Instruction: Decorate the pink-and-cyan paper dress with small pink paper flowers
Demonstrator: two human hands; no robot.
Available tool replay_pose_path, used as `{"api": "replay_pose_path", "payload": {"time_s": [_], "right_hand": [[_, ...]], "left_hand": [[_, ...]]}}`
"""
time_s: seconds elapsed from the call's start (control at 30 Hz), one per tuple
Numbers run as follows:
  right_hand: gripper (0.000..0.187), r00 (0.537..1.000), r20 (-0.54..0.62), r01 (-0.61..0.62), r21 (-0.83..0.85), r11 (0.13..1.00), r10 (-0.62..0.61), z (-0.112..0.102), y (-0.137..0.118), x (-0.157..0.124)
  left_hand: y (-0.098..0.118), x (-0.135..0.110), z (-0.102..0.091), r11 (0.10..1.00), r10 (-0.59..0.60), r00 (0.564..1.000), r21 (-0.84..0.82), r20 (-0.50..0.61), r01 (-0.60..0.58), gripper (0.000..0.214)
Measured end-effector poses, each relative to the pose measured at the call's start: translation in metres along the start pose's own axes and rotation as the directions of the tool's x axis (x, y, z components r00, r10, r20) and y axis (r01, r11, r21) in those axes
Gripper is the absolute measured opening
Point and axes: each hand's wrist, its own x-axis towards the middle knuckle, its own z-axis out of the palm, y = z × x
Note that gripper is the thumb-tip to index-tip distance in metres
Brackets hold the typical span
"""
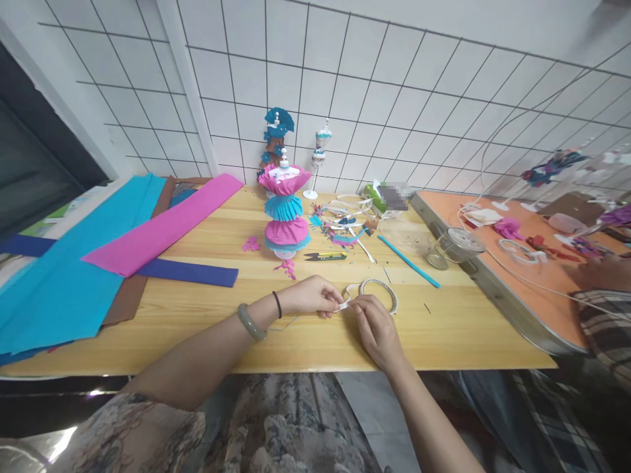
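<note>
Near the table's front edge, my left hand [319,295] and my right hand [377,328] meet, both with fingers pinched. A short white strip of tape [344,305] stretches between the fingertips, held from both sides. Just behind my right hand a roll of tape [394,299] lies flat, partly hidden by that hand. Farther back stands a small dress form [287,230] with pink and blue crepe paper ruffles. Yellow-handled thread snips [326,256] lie in front of it, beside pink paper scraps [284,268].
Folded crepe paper in blue [93,263] and pink [167,226] covers the left side. Two more dress forms stand by the wall, one bare-looking white stand [318,157]. Paper scraps, a blue strip [409,261] and a glass jar [461,244] lie right. Another person's sleeve [604,328] shows at the orange table.
</note>
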Motion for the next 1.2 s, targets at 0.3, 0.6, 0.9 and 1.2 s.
{"api": "replay_pose_path", "payload": {"time_s": [0.3, 0.6, 0.9, 1.2], "right_hand": [[0.008, 1.0, 0.013, -0.018, 0.017, 1.0, 0.018, 0.002, -0.002, 0.002], [0.008, 0.999, 0.034, -0.013, 0.004, 1.0, 0.013, 0.001, -0.003, 0.002], [0.013, 0.998, 0.047, 0.034, -0.017, 0.999, -0.033, 0.004, 0.001, 0.001], [0.016, 0.999, 0.023, 0.046, 0.0, 0.999, -0.046, 0.004, 0.004, 0.0]], "left_hand": [[0.004, -0.002, 0.0, 0.993, 0.065, 0.998, 0.098, -0.016, -0.063, 0.023], [0.004, -0.001, 0.006, 0.978, 0.192, 0.973, 0.109, -0.126, -0.179, 0.037], [0.004, 0.001, 0.008, 0.987, 0.136, 0.987, -0.073, -0.085, -0.142, 0.034], [0.01, -0.005, 0.01, 0.908, 0.292, 0.952, 0.338, -0.088, -0.247, 0.018]]}}
